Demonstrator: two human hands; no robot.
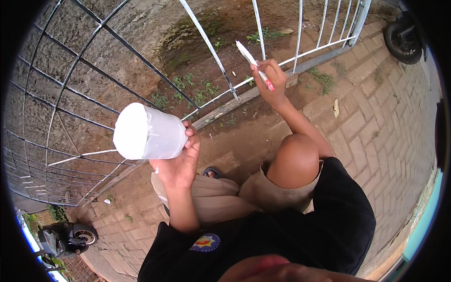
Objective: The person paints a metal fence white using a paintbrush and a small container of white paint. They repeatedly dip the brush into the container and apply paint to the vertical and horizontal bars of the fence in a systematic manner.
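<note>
My left hand (179, 167) grips a translucent plastic tub (165, 135) from beneath and behind; its white-coated mouth faces left. White smears show on the tub and on my wrist. My right hand (271, 81) holds a paintbrush (262, 74) with a red-ended handle, its white-coated bristle end pointing up and left, close to the bars. A metal fence (208, 42) runs across in front of me. Its bars at the right are white, while several at the left are dark with white along parts of them. The brush does not clearly touch a bar.
A low concrete curb (225, 109) lies along the fence's foot, with small weeds (186, 83) and an earth bank (141, 46) behind it. Brick paving (373, 127) spreads to the right. One motorcycle (67, 239) stands at lower left; another's wheel (401, 42) shows at upper right.
</note>
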